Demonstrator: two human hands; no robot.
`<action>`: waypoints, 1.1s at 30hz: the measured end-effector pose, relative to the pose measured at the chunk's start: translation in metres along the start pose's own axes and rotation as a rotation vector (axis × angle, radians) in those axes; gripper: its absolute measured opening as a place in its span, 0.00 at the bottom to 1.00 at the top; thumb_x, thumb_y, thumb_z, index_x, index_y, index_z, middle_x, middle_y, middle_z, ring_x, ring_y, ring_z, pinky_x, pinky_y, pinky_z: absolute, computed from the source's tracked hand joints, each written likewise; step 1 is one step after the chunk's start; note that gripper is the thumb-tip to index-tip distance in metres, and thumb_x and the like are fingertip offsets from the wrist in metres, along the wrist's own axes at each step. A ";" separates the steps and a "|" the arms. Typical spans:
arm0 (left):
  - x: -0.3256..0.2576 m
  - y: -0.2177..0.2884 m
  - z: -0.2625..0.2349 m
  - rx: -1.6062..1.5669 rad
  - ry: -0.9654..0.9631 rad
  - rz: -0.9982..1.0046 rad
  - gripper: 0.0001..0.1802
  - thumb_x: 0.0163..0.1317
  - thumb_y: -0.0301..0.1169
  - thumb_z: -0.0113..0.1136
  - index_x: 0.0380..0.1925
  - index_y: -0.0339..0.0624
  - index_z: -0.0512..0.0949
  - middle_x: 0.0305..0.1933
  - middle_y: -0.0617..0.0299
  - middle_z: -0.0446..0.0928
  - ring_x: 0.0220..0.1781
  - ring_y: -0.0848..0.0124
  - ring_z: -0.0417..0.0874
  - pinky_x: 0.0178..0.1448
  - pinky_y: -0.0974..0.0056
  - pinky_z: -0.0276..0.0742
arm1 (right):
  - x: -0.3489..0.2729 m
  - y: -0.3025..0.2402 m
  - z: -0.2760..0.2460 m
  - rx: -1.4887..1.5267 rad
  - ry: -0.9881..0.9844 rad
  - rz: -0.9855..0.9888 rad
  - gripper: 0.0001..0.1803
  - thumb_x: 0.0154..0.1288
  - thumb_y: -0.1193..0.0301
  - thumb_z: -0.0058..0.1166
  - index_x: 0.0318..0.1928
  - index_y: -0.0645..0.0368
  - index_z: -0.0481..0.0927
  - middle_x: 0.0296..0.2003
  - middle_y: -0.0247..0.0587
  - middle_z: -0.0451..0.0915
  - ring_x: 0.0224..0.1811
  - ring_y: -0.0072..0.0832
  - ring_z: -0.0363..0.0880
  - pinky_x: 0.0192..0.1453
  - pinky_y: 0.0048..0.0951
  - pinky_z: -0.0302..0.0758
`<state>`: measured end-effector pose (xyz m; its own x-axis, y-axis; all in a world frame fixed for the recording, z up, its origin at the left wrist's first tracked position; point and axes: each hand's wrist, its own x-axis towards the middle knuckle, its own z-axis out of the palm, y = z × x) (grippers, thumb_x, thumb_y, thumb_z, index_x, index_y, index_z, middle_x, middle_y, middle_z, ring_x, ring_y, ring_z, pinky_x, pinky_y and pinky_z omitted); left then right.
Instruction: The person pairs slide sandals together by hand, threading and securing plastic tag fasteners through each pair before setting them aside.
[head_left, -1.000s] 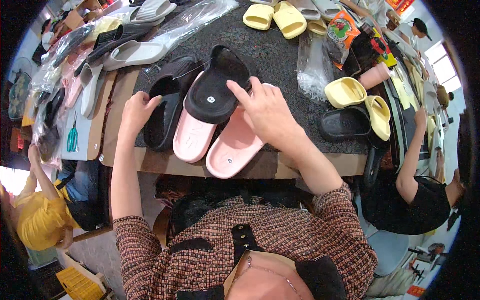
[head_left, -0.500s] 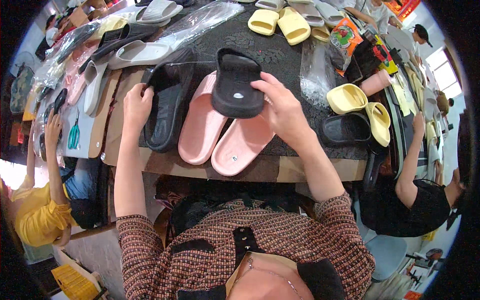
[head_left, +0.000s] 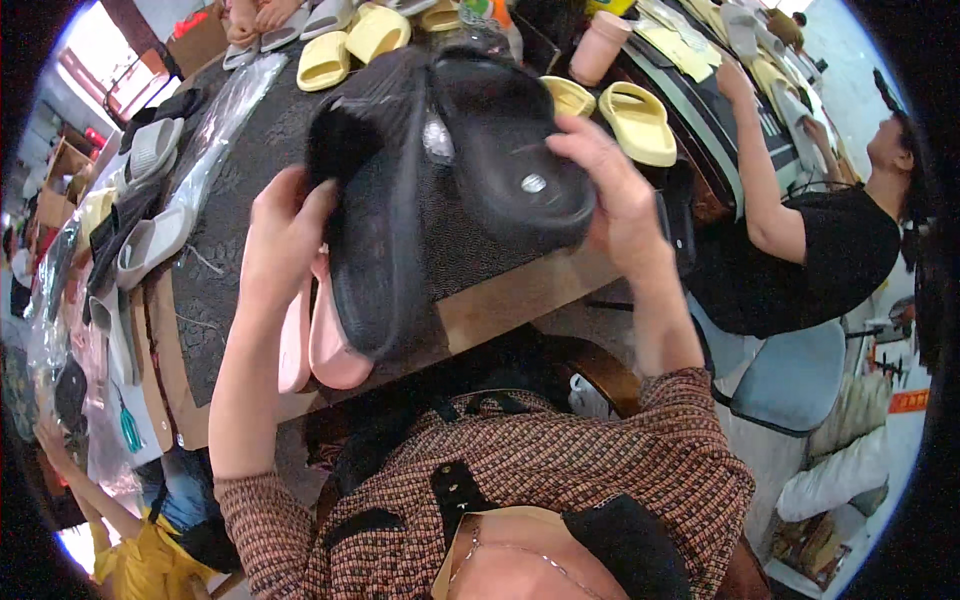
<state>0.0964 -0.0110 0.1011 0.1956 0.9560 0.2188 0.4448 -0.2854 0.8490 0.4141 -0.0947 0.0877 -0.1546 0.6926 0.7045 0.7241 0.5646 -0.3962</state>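
My left hand (head_left: 285, 225) is closed on the side of a large black slide sandal (head_left: 385, 270), blurred by motion and tilted above the table's near edge. Another black slide sandal (head_left: 510, 180) is gripped at its side by my right hand (head_left: 622, 185), with its insole and a small pale oval mark facing up. The two sandals are side by side, their strap ends pointing away from me. Beneath the left one, a pair of pink slide sandals (head_left: 340, 350) lies partly hidden at the table edge. Yellow slide sandals (head_left: 640, 125) lie just beyond my right hand.
The dark patterned table (head_left: 235, 180) has a brown cardboard edge. More yellow slides (head_left: 375, 32) lie at the far side, grey slides (head_left: 155, 245) and plastic wrapping to the left. A pink cup (head_left: 600, 48) stands far right. A co-worker in black (head_left: 820, 255) sits at right, another in yellow at lower left.
The view has turned to the right. The left black sandal has come up and across in front of the pink pair. My right hand still holds its black sandal, now farther right of the pink pair.
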 end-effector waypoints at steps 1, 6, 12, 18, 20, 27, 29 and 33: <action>0.013 0.013 0.019 -0.127 -0.056 -0.010 0.15 0.62 0.33 0.58 0.36 0.28 0.75 0.25 0.59 0.76 0.26 0.74 0.74 0.29 0.66 0.69 | 0.000 0.005 -0.018 -0.064 0.006 0.036 0.31 0.44 0.91 0.49 0.53 0.59 0.75 0.55 0.54 0.75 0.55 0.46 0.75 0.61 0.39 0.71; 0.059 0.064 0.089 -0.314 -0.457 -0.009 0.18 0.64 0.39 0.55 0.40 0.31 0.75 0.27 0.60 0.76 0.25 0.74 0.76 0.27 0.68 0.73 | 0.012 0.016 -0.083 -0.589 0.081 -0.013 0.25 0.57 0.85 0.48 0.56 0.53 0.73 0.57 0.50 0.73 0.54 0.50 0.74 0.57 0.41 0.72; 0.040 0.045 0.108 -0.017 -0.519 0.312 0.23 0.64 0.37 0.54 0.53 0.31 0.72 0.38 0.56 0.79 0.35 0.72 0.80 0.38 0.68 0.77 | -0.018 0.049 -0.102 -0.679 -0.181 0.301 0.26 0.59 0.84 0.44 0.59 0.55 0.71 0.59 0.55 0.70 0.59 0.51 0.70 0.64 0.40 0.67; -0.007 0.007 -0.001 0.158 -0.173 0.206 0.16 0.62 0.28 0.57 0.49 0.35 0.76 0.40 0.55 0.81 0.37 0.69 0.81 0.44 0.66 0.76 | -0.036 0.071 -0.095 -0.598 -0.081 0.308 0.26 0.57 0.85 0.42 0.57 0.57 0.72 0.55 0.56 0.73 0.55 0.51 0.73 0.60 0.43 0.70; -0.025 -0.015 -0.045 0.206 -0.051 0.084 0.15 0.63 0.27 0.56 0.48 0.34 0.77 0.39 0.59 0.81 0.38 0.74 0.79 0.44 0.70 0.75 | -0.027 0.065 -0.087 -0.689 0.031 0.239 0.23 0.58 0.85 0.42 0.55 0.59 0.74 0.54 0.55 0.74 0.56 0.49 0.73 0.60 0.41 0.71; -0.097 0.035 -0.100 -0.066 0.188 0.080 0.15 0.67 0.28 0.51 0.50 0.29 0.74 0.42 0.54 0.80 0.41 0.72 0.79 0.47 0.69 0.75 | 0.000 -0.005 -0.017 -0.021 0.019 0.338 0.17 0.60 0.81 0.49 0.51 0.62 0.77 0.45 0.47 0.80 0.50 0.44 0.77 0.60 0.38 0.70; -0.130 0.071 -0.109 -0.105 0.250 0.353 0.13 0.67 0.32 0.51 0.42 0.31 0.77 0.38 0.55 0.79 0.35 0.73 0.78 0.44 0.69 0.75 | 0.016 -0.028 0.024 -0.110 -0.208 0.030 0.18 0.59 0.78 0.53 0.52 0.62 0.76 0.45 0.48 0.80 0.50 0.42 0.77 0.57 0.39 0.71; -0.148 0.077 -0.178 0.005 -0.402 0.822 0.19 0.65 0.48 0.54 0.34 0.42 0.75 0.30 0.60 0.74 0.29 0.74 0.75 0.29 0.68 0.72 | 0.025 -0.073 0.101 -0.024 -0.582 -0.222 0.29 0.55 0.74 0.60 0.60 0.54 0.70 0.56 0.53 0.72 0.57 0.47 0.71 0.61 0.43 0.67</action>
<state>-0.0533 -0.1622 0.2200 0.7416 0.3561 0.5686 0.0349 -0.8668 0.4975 0.2896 -0.0738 0.0750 -0.6394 0.6945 0.3298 0.6463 0.7179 -0.2586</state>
